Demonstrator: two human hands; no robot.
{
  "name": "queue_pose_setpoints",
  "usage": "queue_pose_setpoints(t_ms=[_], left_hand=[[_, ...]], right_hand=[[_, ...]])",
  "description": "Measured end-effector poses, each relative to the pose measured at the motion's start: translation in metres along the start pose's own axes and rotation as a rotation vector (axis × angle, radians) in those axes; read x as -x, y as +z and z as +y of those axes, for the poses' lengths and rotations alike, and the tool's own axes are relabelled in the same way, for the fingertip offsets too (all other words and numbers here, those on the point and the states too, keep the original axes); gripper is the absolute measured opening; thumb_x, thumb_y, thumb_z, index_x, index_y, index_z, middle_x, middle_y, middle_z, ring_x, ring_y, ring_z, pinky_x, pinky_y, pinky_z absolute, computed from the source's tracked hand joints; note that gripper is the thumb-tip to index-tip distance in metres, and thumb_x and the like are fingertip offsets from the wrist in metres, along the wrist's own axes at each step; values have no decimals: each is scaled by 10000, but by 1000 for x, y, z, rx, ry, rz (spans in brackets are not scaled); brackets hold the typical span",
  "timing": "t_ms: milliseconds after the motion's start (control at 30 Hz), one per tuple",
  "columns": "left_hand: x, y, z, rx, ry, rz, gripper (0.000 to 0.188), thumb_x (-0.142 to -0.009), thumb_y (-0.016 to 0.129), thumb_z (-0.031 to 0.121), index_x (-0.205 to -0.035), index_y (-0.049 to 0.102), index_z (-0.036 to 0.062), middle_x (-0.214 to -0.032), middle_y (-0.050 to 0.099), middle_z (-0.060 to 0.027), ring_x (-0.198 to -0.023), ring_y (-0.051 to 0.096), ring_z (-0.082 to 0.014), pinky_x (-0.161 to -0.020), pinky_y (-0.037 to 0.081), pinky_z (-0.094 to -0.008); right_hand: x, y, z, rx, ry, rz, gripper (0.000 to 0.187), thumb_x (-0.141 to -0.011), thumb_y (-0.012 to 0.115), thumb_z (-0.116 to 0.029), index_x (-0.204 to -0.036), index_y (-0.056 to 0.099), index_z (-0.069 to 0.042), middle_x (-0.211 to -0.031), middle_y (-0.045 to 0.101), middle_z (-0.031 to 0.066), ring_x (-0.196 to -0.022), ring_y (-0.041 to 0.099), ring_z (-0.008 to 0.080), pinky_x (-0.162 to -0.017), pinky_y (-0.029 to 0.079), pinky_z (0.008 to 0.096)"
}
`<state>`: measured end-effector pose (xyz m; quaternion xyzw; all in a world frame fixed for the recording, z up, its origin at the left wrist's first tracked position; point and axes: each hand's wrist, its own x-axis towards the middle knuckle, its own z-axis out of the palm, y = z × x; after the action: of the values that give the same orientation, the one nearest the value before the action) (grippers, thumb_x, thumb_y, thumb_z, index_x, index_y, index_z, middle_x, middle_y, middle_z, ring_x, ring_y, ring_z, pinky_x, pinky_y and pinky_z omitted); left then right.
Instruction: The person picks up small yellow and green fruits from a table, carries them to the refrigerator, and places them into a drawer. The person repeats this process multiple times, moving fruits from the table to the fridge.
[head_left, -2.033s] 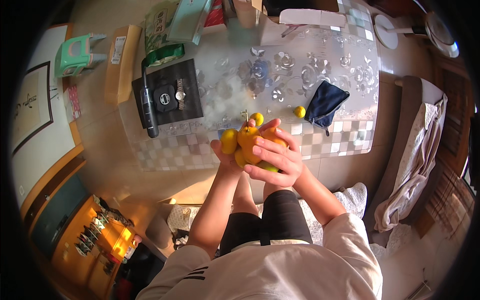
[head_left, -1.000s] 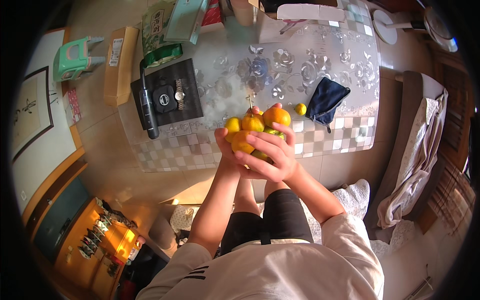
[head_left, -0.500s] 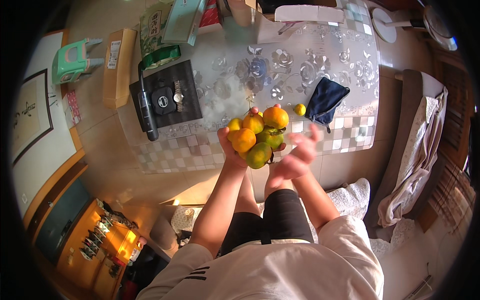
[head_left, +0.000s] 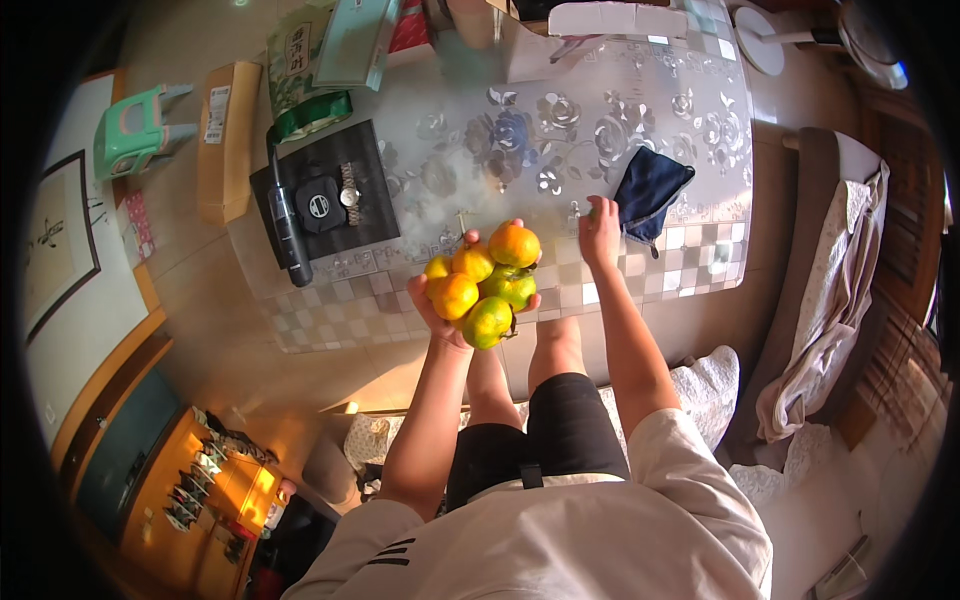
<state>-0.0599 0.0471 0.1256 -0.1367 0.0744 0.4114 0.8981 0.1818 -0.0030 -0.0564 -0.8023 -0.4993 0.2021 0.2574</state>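
We are cradling a cluster of citrus fruits [head_left: 475,274], at least six, in our left hand [head_left: 436,316], its fingers spreading around and beneath them. The fruits are showing orange, yellow and green skins, and we are holding them above the near edge of the patterned table [head_left: 440,180]. Our right hand [head_left: 601,240] is hanging over the table's near right part, just left of a dark blue pouch [head_left: 652,193]. Its fingers are curling narrowly together; we cannot tell whether they are gripping anything. To the far left, a watch [head_left: 349,195] and a black case [head_left: 319,206] are lying on a black mat [head_left: 370,222].
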Motion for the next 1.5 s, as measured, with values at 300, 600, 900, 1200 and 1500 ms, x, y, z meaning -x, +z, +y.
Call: queue_pose_setpoints(t_ms=[300,600,900,1200,1500], left_hand=[[36,-2,12,-55,93,29,675,-704,670,575,-1276,524,247,-1506,242,-80,-1307,280,-440,-889,401,-655],[66,53,23,-30,231,0,648,-710,600,600,-1236,547,224,-1483,273,-103,-1262,321,-437,-882,432,-621],[139,119,5,-264,456,-114,664,-844,418,571,-1339,441,130,-1474,296,-104,-1303,362,-285,-1084,294,-435],[305,201,-11,-175,839,-29,613,-795,480,590,-1173,449,108,-1321,447,-157,-1216,449,-316,-1037,347,-437],[521,213,-8,7,1248,44,611,-805,488,481,-1247,489,58,-1237,531,-132,-1151,531,-284,-1004,421,-423]], right_hand=[[48,52,-90,261,-278,-608,517,-721,693,-189,-1212,531,-205,-1295,460,160,-857,659,313,-694,547,429],[14,-57,-221,-1064,352,-141,463,-851,620,9,-1271,441,-65,-1094,551,107,-722,671,208,-621,579,306],[90,-215,-441,-781,-900,-351,506,-650,767,-47,-1112,559,-75,-1152,496,184,-1083,562,340,-1030,389,585],[206,-227,-535,-786,-1193,-599,449,-666,778,-88,-1062,567,-103,-1153,533,136,-946,625,304,-634,539,341],[388,-189,-666,-998,-1046,-1151,458,-729,704,-25,-1133,488,-46,-1170,502,168,-1043,539,260,-874,462,336]])
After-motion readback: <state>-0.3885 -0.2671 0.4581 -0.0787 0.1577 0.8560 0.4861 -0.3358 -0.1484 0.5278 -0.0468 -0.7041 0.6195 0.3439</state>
